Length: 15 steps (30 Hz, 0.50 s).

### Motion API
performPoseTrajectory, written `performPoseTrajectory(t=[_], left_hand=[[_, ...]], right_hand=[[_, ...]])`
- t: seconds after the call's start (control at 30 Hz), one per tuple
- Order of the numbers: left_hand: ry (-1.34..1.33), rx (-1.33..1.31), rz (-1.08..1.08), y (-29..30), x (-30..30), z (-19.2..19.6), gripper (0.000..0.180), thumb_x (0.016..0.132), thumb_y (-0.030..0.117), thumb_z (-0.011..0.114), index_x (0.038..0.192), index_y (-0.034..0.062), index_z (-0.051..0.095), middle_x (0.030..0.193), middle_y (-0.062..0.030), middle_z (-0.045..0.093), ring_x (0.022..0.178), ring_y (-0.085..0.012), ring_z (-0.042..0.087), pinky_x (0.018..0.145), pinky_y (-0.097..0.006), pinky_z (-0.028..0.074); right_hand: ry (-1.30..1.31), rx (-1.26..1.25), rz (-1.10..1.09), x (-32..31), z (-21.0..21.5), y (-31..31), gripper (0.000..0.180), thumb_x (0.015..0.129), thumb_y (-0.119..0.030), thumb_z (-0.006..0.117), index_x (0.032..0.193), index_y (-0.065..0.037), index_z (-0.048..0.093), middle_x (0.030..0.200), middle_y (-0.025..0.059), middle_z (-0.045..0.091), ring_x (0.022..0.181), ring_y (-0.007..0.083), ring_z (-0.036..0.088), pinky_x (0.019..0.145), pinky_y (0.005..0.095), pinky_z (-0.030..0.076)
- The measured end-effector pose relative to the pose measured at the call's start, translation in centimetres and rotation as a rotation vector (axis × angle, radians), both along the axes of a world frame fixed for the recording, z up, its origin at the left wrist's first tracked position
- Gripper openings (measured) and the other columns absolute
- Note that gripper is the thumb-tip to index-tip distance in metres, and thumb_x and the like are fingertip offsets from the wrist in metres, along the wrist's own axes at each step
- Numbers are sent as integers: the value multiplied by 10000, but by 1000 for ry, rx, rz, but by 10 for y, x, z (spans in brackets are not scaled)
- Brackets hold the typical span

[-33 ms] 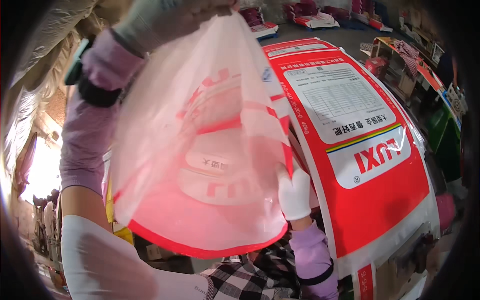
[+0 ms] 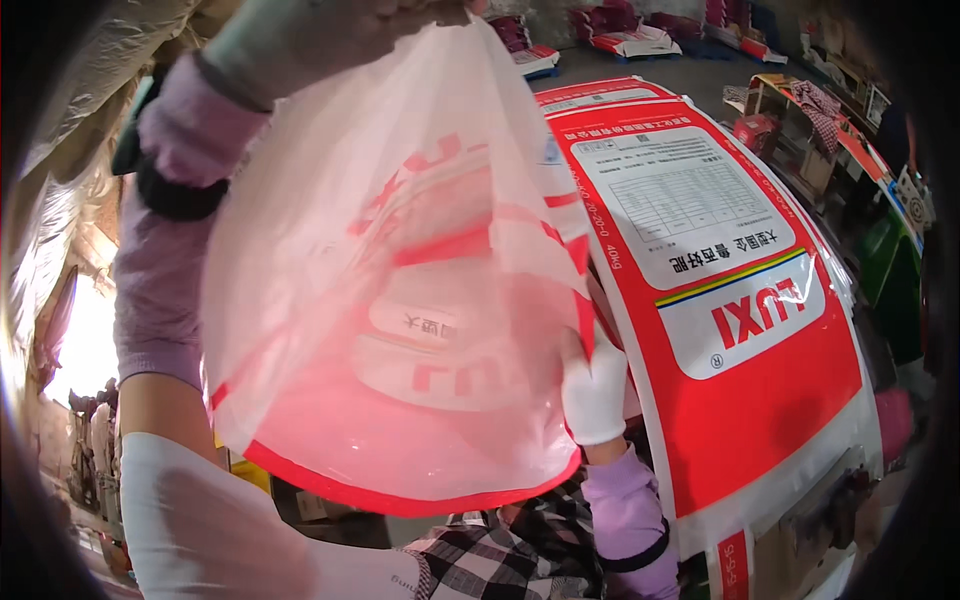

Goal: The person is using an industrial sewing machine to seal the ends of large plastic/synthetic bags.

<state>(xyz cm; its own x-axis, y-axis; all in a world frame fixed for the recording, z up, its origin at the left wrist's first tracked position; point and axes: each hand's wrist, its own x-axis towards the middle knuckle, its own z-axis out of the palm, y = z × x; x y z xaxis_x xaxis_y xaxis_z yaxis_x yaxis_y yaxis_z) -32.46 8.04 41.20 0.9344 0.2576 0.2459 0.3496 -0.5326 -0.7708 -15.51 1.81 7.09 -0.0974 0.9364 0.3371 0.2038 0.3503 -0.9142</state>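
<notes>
A translucent white plastic bag [image 2: 330,300] with red print and a red lower edge hangs spread out in front of me. My left hand [image 2: 320,45], in a greyish glove, is raised at the top of the view and closed on the bag's gathered upper end. Lower down, my right hand [image 2: 597,392], in a white glove, grips the bag's right edge. Its thumb shows at the edge, while its other fingers are partly hidden by the film. Just right of that hand lies a flat red-and-white printed sack [image 2: 760,420].
Beyond the printed sack stands a wooden stand [image 2: 775,110] with a checked cloth [image 2: 818,115] over it. A green container [image 2: 885,270] is at the far right. Stacks of red-and-white sacks [image 2: 630,40] sit on the floor at the back.
My left hand has shifted a little to the left, and the bag has spread wider that way. The right hand has moved slightly right, still gripping the edge.
</notes>
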Motion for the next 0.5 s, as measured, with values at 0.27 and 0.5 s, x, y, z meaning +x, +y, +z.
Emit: performPoseTrajectory(t=[0.27,0.5], left_hand=[[-243,-848,-184,-27,19,-62,215,839,159,642,999,18,665,843,-98,688,689,-230,668,611,-322,532],[-1155,-943,812,-106,-120,-356,454,854,241,681,1226,5,571,1136,-171,653,1031,-303,639,900,-370,493]], right_hand=[[263,-110,-113,1,-67,-14,291,958,-147,516,1172,38,582,896,243,650,768,362,618,718,377,479],[-12,-329,-613,74,-284,-21,402,854,-181,675,1159,67,592,1128,224,647,1099,325,591,941,379,454]])
